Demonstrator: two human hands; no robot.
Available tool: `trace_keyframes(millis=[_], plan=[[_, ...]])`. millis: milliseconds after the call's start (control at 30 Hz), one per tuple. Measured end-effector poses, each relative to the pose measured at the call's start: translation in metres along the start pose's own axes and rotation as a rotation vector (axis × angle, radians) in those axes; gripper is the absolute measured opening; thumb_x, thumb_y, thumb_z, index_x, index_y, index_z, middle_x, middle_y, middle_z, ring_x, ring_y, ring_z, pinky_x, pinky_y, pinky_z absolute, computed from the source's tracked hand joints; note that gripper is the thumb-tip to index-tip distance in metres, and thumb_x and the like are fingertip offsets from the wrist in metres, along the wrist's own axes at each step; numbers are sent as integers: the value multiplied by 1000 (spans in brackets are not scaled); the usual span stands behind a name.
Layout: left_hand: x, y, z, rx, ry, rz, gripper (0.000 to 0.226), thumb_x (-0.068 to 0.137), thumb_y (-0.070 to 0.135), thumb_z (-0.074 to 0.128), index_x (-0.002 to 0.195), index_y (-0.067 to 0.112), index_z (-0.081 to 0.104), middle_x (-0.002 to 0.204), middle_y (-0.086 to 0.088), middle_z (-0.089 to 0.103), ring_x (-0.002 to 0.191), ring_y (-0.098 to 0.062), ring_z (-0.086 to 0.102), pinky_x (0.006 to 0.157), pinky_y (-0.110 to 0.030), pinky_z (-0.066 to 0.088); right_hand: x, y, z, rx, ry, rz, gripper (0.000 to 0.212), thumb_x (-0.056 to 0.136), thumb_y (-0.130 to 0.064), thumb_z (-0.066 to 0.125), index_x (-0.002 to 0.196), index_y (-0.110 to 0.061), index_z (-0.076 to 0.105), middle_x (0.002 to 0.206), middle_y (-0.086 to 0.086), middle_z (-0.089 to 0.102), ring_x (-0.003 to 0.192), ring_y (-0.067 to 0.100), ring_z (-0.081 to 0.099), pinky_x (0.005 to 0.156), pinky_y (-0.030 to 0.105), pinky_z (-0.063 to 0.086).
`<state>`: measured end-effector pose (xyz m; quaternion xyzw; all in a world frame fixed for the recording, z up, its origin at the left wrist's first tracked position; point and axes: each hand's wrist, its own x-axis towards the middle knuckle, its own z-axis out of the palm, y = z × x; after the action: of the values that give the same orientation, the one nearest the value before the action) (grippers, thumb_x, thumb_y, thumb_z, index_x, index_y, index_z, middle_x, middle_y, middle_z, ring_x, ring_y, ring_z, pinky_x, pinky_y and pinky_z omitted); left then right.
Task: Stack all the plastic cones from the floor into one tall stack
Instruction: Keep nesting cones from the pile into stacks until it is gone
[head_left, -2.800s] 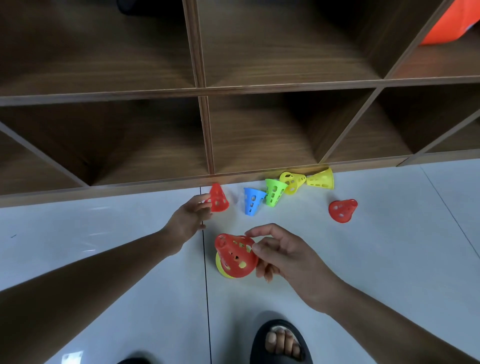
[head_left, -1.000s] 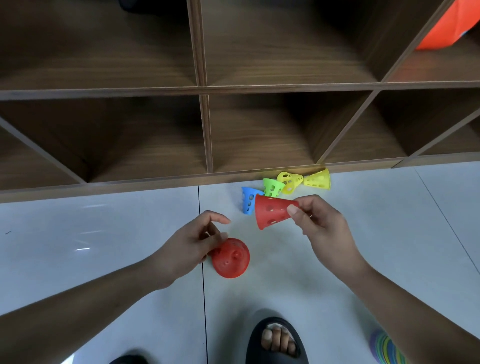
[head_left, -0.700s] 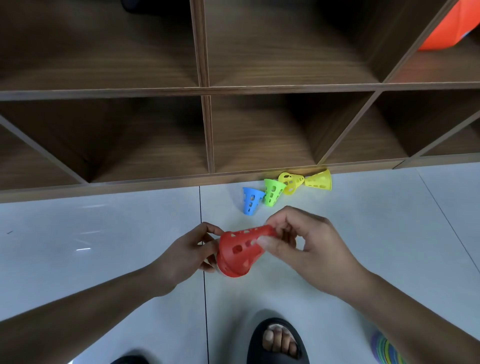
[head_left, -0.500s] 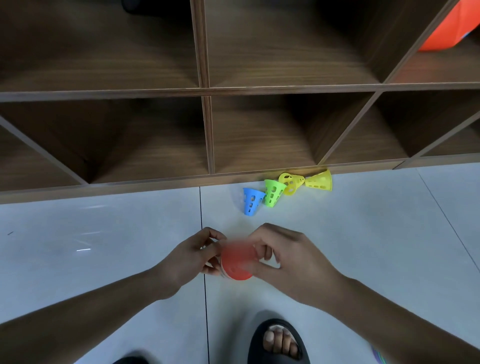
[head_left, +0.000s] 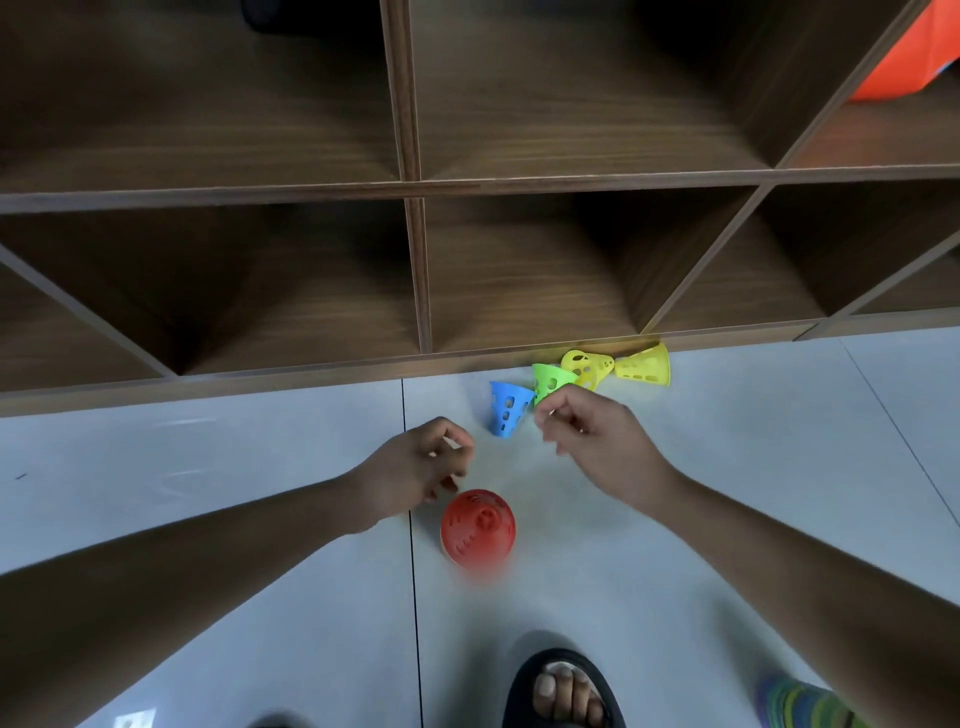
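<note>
Red cone (head_left: 478, 527) stands upright on floor (head_left: 753, 467); anything nested under it isn't visible. Blue cone (head_left: 506, 408), green cone (head_left: 551, 378) and 2 yellow cones (head_left: 644, 364) lie unstacked by shelf (head_left: 260, 382), so approx. 4 left. L hand (head_left: 415, 467) empty, fingers slack. R hand (head_left: 592, 434) at green cone, grip unclear.

The red cone (head_left: 478, 527) in front of you is pierced with small slots. Beyond it you have a blue cone (head_left: 506, 408), a bright green cone (head_left: 551, 380), a yellow cone (head_left: 587, 366) and a second yellow cone (head_left: 644, 364), all patterned with holes. Your shelf (head_left: 415, 187) is dark brown wood grain, the floor (head_left: 208, 467) is pale grey tile with dark joint lines, your sandal (head_left: 524, 686) is black, and the shelved object (head_left: 914, 52) is orange.
</note>
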<state>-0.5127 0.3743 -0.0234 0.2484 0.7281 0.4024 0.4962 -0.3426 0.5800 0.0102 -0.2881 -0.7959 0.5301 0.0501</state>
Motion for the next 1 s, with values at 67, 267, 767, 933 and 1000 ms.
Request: trace_keyframes(millis=[67,267,767,933,1000], plan=[[14,9,1,50,26,21,11,101,40,69,108,31,68,107,-3,72,83,-13,75,72,-28,54,19,19,-7,-58,62,37,13,98,-20,69,91,-31,72,90,2,72,72,15,69,83,46,57],[49,33,0,272,82,147,25,103,39,65,127,31,64,128,14,64,105,-7,68,91,-30,55,62,58,-22,-295,149,69,14,96,-18,70,107,-27,72,110,-5,68,85,16,67,83,29,50],[101,11,1,731,-9,325,37,105,27,60,142,28,64,155,8,51,143,-15,43,120,-35,37,70,87,-14,-558,141,-89,23,92,-6,67,106,-22,75,113,-4,67,74,17,64,75,31,50],[78,4,-7,677,12,328,28,100,24,71,128,23,74,124,0,70,113,-16,66,102,-36,51,40,90,-6,-457,203,-54,15,93,-11,70,89,-25,71,91,-8,71,69,8,60,72,32,53],[65,1,-9,640,64,326,20,97,21,73,116,24,78,113,6,74,102,-10,68,96,-35,55,26,87,-1,-385,217,-16,16,93,-12,72,89,-27,70,87,-11,69,72,4,62,74,32,54]])
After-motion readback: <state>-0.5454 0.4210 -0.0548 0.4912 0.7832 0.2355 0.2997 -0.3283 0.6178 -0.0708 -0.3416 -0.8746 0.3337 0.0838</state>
